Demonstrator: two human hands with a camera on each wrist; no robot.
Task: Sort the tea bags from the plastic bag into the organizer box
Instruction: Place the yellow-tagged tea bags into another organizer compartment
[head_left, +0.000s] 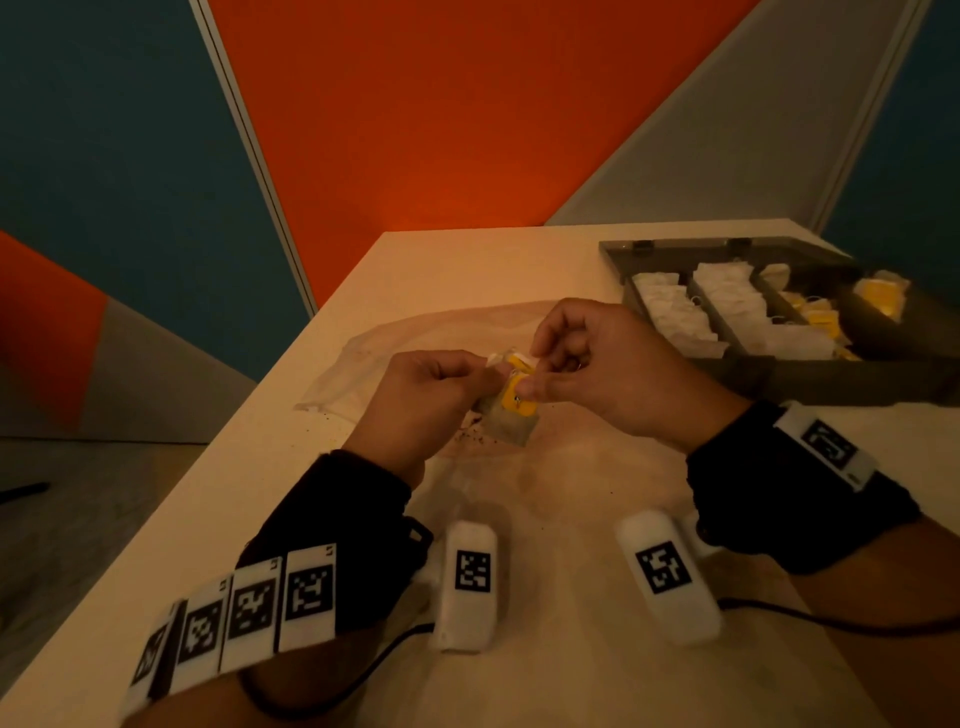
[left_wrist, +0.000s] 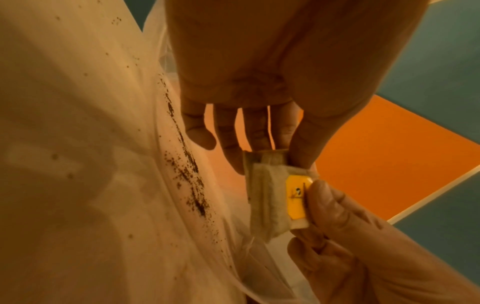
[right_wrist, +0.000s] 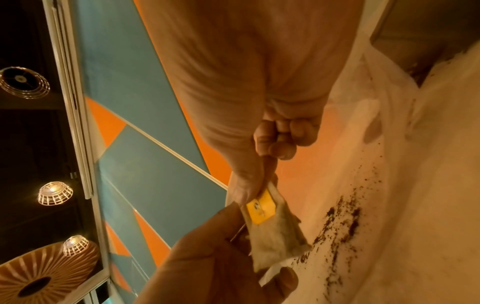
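Note:
Both hands hold one tea bag (head_left: 506, 418) with a yellow tag (head_left: 517, 397) above the table's middle. My left hand (head_left: 441, 387) pinches its upper corner between thumb and forefinger; the bag (left_wrist: 265, 197) hangs below those fingers in the left wrist view. My right hand (head_left: 582, 364) pinches the yellow tag (right_wrist: 259, 208) at the bag's (right_wrist: 275, 236) top. The flattened clear plastic bag (head_left: 415, 332) lies on the table under the hands. The grey organizer box (head_left: 769, 374) stands open at the right, its compartments holding several white and yellow-tagged tea bags.
Loose tea grains (head_left: 470, 434) are scattered on the plastic bag (left_wrist: 78, 164) just below the held tea bag, seen as a dark streak (right_wrist: 337, 222). The white table (head_left: 311, 467) ends at its left edge beside orange and blue wall panels.

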